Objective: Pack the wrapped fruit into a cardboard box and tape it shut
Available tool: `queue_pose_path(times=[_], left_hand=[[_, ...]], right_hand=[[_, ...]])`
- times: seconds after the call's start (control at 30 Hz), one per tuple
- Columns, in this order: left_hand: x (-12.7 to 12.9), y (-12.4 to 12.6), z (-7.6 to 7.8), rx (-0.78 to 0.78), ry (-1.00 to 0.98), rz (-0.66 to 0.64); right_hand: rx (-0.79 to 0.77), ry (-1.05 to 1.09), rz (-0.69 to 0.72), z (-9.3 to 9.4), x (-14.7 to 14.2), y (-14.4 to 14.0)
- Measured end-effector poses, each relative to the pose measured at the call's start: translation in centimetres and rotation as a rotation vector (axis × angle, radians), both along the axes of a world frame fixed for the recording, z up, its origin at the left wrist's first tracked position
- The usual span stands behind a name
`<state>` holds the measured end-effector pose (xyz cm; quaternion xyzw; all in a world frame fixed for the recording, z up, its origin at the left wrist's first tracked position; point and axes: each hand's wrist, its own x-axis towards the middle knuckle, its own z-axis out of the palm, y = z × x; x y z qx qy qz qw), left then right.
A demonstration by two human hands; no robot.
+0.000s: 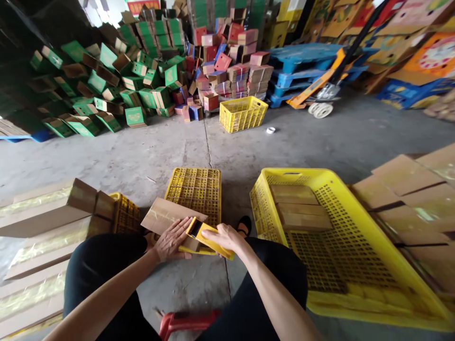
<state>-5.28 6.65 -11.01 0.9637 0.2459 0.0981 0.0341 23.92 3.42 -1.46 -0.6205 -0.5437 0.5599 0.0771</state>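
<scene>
A cardboard box (173, 214) lies tilted on an upturned yellow crate (194, 187) between my knees, a strip of clear tape on its face. My left hand (173, 239) rests flat on the box, fingers stretched out and pressing on its surface. In my right hand (223, 237) is a yellow tape dispenser (209, 240), gripped along its body. Its dark front end sits at the box, close to my left fingertips. The far side of the dispenser and my right fingers beneath it are mostly hidden.
To my right stands a large yellow crate (298, 173) holding several flat cardboard boxes (302, 208). Taped boxes are stacked at left (39, 227) and right (419, 199). Beyond are another yellow crate (243, 115), a white tape roll (270, 130), a pallet jack (320, 85) and heaped cartons (133, 102).
</scene>
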Motion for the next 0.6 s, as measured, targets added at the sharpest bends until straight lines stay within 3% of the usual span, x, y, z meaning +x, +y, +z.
queue_pose_path(times=[0.33, 0.6], left_hand=[[0.0, 0.7, -0.2, 0.011, 0.041, -0.002], [0.1, 0.5, 0.2, 0.03, 0.057, 0.001]], right_hand=[[-0.094, -0.013, -0.056, 1.9, 1.8, -0.8], [-0.133, 0.013, -0.04, 1.3, 2.6, -1.2]])
